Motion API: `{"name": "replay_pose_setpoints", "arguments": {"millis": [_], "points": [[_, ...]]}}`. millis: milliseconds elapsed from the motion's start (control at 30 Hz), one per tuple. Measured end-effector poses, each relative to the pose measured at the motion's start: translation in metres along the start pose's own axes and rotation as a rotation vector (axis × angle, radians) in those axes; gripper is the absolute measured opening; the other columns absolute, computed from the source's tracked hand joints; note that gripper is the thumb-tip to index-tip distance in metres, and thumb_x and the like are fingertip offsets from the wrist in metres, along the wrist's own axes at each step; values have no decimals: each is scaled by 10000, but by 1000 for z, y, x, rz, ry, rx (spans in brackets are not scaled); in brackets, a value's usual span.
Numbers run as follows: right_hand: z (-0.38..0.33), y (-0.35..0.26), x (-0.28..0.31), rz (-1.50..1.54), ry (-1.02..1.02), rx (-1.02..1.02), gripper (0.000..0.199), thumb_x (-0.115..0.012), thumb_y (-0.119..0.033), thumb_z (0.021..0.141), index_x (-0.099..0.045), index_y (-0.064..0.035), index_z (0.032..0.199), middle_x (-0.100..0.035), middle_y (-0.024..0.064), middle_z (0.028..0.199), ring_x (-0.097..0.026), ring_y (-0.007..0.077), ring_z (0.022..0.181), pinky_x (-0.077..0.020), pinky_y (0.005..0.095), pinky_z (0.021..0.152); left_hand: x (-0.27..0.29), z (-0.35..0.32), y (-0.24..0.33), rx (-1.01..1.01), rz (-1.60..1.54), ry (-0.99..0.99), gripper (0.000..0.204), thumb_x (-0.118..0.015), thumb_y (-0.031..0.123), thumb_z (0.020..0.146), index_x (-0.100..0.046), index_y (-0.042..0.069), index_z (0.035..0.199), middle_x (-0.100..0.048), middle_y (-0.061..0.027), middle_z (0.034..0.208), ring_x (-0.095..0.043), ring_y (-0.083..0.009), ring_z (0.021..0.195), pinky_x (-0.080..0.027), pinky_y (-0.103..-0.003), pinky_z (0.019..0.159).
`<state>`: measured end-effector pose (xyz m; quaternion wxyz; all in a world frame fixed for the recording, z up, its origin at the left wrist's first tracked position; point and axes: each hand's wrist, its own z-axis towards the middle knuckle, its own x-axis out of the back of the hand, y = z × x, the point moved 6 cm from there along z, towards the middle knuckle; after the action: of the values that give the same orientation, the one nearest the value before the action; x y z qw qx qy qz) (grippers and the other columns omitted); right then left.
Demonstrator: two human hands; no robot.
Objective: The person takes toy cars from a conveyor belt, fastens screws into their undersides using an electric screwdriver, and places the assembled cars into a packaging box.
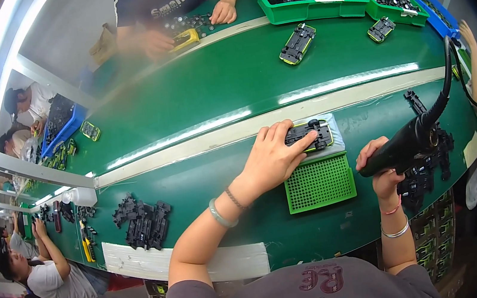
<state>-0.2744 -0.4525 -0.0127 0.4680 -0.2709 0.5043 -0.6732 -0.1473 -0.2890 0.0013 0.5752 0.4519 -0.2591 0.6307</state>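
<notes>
Though upturned, black-bellied toy car (309, 135)

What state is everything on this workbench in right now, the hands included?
Left hand: pressing down on the toy car.
Toy car: upside down on a white pad.
Right hand: gripping the black power tool.
Power tool: held off the car, cord attached.
Green mesh mat: flat, bare.
Green bins: full of black parts.

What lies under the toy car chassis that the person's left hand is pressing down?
The toy car chassis rests on a pale pad, beside a green perforated mat. The left hand covers the chassis's left end, hiding what lies beneath there.
</notes>
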Motion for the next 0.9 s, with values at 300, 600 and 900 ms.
{"name": "replay_pose_setpoints", "arguments": {"millis": [300,600,900], "points": [[0,1,0,17,-2,-2,888,-427,-844,560,-452,-4,849,-502,60,699,-511,140,623,-419,247,577,0,-1,-1,0,-7,2,528,-682,175,694,-527,225,1196,-456,-148,1085,-495,-291,926,-400,-390,795],[0,2,1,36,-3,-11,888,-449,-839,555,-451,-5,857,-502,65,711,-512,145,626,-421,251,582,0,-1,0,2,20,1,531,-681,179,696,-524,229,1200,-459,-152,1081,-499,-291,919,-403,-392,800],[-1,3,-1,22,3,-23,898,-418,-860,543,-433,-24,871,-492,65,697,-496,148,615,-422,263,589,0,0,0,1,18,0,524,-676,185,704,-520,232,1203,-460,-156,1080,-502,-291,886,-404,-392,796]]}}
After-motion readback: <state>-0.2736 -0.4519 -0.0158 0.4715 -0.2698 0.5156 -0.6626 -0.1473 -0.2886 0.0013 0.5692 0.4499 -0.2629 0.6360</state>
